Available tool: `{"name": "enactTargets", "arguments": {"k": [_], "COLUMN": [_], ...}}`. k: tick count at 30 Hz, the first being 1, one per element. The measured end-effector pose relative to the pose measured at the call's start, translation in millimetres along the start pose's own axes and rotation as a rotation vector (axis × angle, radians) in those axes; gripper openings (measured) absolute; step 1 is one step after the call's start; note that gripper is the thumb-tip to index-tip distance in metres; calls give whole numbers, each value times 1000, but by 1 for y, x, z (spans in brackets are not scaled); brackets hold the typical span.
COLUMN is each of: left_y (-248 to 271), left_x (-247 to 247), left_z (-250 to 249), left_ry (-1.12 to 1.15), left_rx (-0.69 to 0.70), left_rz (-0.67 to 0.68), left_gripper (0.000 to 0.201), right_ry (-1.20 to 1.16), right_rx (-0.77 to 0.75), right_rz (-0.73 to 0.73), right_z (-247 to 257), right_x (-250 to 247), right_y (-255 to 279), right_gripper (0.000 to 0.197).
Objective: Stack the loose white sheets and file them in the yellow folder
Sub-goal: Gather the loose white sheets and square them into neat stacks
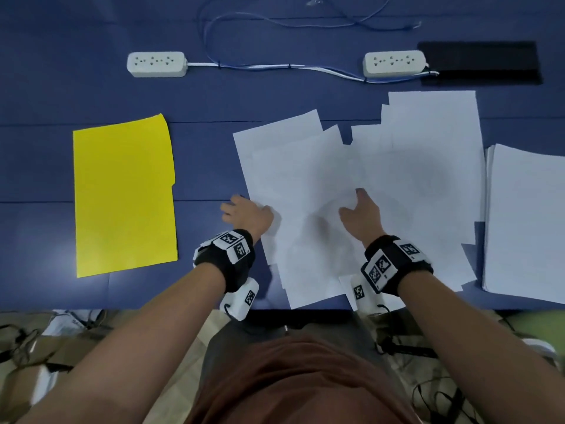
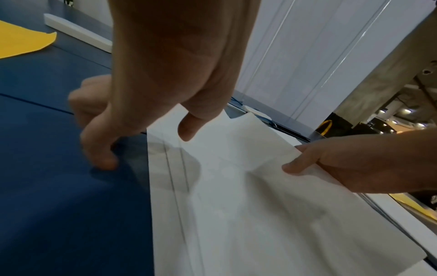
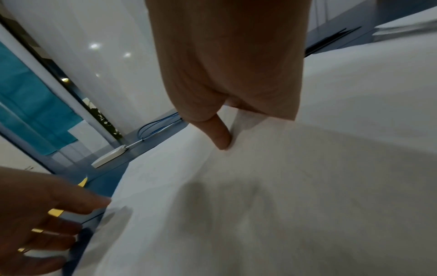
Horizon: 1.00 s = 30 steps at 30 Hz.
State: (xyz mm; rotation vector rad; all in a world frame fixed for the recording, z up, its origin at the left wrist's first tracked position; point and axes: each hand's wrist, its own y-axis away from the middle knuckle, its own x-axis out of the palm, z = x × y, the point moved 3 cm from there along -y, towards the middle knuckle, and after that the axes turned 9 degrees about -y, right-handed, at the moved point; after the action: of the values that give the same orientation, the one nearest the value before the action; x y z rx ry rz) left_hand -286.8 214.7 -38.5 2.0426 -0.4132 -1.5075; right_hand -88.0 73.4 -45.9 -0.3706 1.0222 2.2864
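The yellow folder (image 1: 125, 194) lies closed and flat at the left of the blue table (image 1: 208, 160); a corner of the folder (image 2: 23, 41) shows in the left wrist view. Several loose white sheets (image 1: 305, 179) overlap, fanned out, in the middle. My left hand (image 1: 244, 209) sits at their left edge, its fingertips (image 2: 99, 158) on the table beside the paper and its thumb over the sheets (image 2: 236, 205), gripping nothing. My right hand (image 1: 356, 203) pinches one white sheet (image 3: 248, 119) between thumb and fingers, and the paper bulges up there.
A neat pile of white paper (image 1: 526, 221) lies at the far right. Two white power strips (image 1: 156, 64) (image 1: 394, 63) with cables (image 1: 275, 67) and a black mat (image 1: 480, 62) lie along the back. The table's front edge runs just under my wrists.
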Motion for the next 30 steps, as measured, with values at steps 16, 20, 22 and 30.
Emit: {"name": "enactTargets", "arguments": {"k": [16, 20, 22, 30], "left_y": [73, 90, 99, 121], "left_x": [79, 96, 105, 130], "left_z": [-73, -95, -103, -107], "left_ry": [-122, -165, -116, 57], "left_rx": [390, 241, 171, 41], "left_rz": [250, 283, 297, 339], "left_gripper": [62, 67, 75, 76], "right_ry": [138, 229, 213, 292], "right_rx": [104, 153, 162, 234], "right_rz": [-217, -273, -235, -119], "right_z": [-71, -77, -83, -95], "right_x": [-117, -133, -137, -154], "right_y": [-8, -10, -13, -14], "right_gripper": [60, 82, 94, 82]}}
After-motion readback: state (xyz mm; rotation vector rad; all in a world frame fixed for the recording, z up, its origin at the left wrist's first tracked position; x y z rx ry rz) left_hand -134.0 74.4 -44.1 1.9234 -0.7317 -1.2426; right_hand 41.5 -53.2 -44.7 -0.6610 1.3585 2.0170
